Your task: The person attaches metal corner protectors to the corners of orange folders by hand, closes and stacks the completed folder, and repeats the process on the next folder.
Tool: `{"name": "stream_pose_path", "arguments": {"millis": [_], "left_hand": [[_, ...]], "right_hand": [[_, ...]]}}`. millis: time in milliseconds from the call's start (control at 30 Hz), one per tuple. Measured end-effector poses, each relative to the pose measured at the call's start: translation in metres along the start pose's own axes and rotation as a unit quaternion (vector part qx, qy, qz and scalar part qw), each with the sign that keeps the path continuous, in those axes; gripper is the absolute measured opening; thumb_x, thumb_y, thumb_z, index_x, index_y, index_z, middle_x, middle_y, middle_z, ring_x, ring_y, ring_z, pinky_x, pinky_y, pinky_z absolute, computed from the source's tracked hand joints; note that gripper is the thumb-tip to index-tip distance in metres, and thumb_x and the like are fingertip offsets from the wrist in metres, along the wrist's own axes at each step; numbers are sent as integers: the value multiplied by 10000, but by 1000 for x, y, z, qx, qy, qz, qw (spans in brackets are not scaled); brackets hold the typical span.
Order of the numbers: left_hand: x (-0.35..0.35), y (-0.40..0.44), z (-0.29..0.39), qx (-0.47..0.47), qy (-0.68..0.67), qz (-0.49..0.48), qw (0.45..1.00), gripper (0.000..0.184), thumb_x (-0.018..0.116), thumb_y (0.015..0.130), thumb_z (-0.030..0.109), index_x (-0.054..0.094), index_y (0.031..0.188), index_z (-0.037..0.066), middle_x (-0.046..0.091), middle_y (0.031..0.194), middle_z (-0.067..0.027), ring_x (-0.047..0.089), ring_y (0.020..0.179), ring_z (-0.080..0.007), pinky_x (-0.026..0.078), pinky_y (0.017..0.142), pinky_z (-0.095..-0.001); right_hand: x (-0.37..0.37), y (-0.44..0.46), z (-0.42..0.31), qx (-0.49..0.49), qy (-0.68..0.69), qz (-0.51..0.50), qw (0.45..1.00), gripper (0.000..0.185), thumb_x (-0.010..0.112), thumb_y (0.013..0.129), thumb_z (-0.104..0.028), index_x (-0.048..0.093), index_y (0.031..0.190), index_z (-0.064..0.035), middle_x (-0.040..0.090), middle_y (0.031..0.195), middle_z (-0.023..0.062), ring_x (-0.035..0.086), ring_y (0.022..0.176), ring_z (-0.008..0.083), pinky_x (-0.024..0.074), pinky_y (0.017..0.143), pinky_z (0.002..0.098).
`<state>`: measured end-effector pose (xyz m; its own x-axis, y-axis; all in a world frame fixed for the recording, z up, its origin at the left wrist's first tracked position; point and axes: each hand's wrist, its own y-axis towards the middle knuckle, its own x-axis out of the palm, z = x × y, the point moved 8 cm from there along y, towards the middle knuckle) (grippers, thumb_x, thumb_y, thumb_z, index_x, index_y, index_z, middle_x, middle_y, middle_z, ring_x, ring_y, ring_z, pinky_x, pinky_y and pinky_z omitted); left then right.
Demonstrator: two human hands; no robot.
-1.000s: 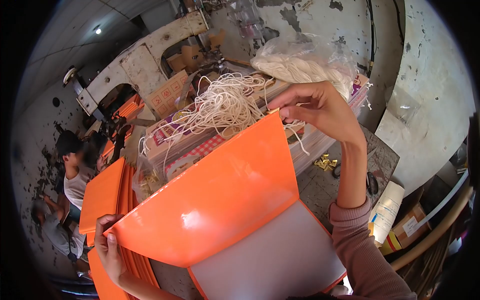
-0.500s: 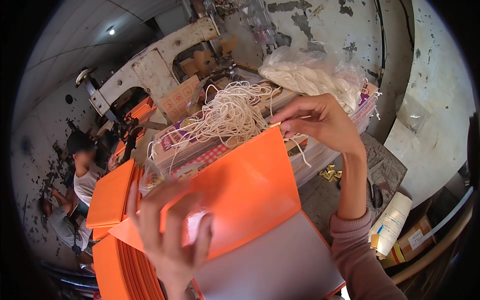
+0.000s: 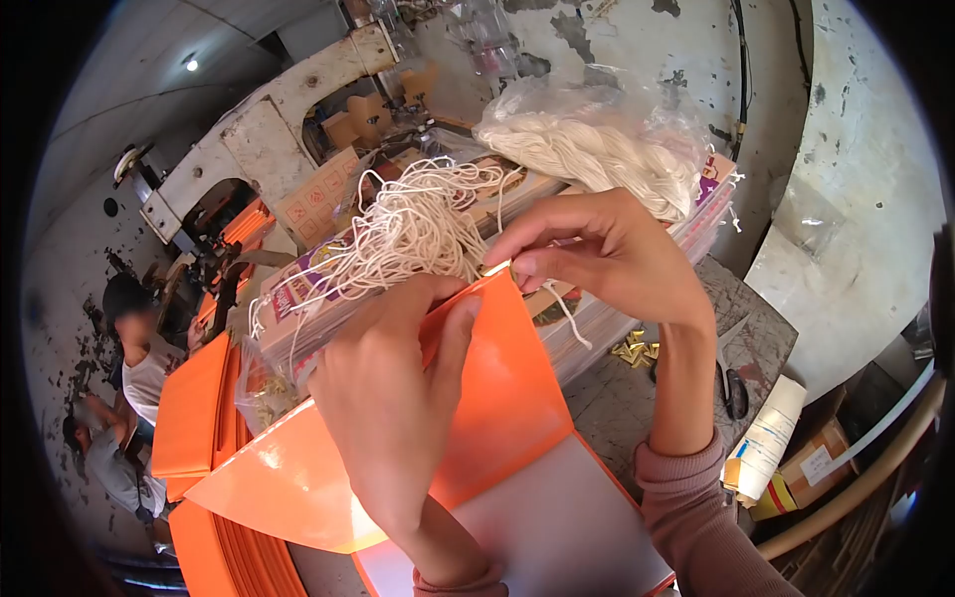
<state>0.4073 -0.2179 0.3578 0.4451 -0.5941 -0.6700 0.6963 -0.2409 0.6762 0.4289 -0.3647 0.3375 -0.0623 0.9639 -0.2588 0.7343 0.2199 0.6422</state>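
Observation:
An open orange folder [image 3: 532, 368] with a glossy cover and a pale grey inner side is tilted up in front of me. My left hand [image 3: 388, 383] is closed on its upper edge, thumb in front and fingers behind. At the folder's top corner my right hand [image 3: 607, 254] pinches a small gold metal corner piece [image 3: 498, 268] between thumb and forefinger. The fingertips partly hide how the piece sits on the corner. Several loose gold corner pieces [image 3: 635, 349] lie on the worktop, below my right wrist.
Tangled white cord [image 3: 423, 224] and a plastic bag of cord [image 3: 597, 139] rest on stacked cardboard behind the folder. Orange folders [image 3: 189, 408] are piled at left. Scissors [image 3: 736, 393] lie at right. A large machine [image 3: 254, 149] and two people are further back.
My left hand has moved up and right from in front of the cover and closed on the folder's upper edge. The right hand keeps its pinch at the corner. The view has shifted slightly.

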Motion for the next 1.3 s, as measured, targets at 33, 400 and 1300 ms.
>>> {"name": "stream_pose_path", "arguments": {"millis": [33, 400, 1300], "left_hand": [[3, 0, 1, -1, -3, -2, 1000, 138, 670, 750, 173, 641, 837, 70, 623, 679, -75, 608, 621, -235, 450, 545, -329], [6, 1, 14, 73, -1, 42, 996, 107, 656, 756, 149, 631, 837, 83, 608, 672, -71, 573, 562, -235, 425, 505, -332], [12, 3, 7, 11, -83, -19, 996, 128, 583, 791, -9, 569, 917, 15, 656, 743, -93, 629, 671, -130, 478, 628, -230]], "right_hand": [[-1, 0, 0, 4, -1, 0, 1000, 207, 592, 766, 54, 675, 933, -38, 632, 813, 16, 560, 680, 53, 412, 491, 178], [1, -1, -2, 14, 19, -27, 999, 128, 569, 787, 29, 633, 896, 10, 612, 807, 49, 563, 740, 115, 463, 671, 258], [-2, -5, 4, 25, 17, 19, 999, 131, 575, 781, 9, 643, 893, 10, 604, 694, 76, 601, 624, 101, 482, 514, 222]]}}
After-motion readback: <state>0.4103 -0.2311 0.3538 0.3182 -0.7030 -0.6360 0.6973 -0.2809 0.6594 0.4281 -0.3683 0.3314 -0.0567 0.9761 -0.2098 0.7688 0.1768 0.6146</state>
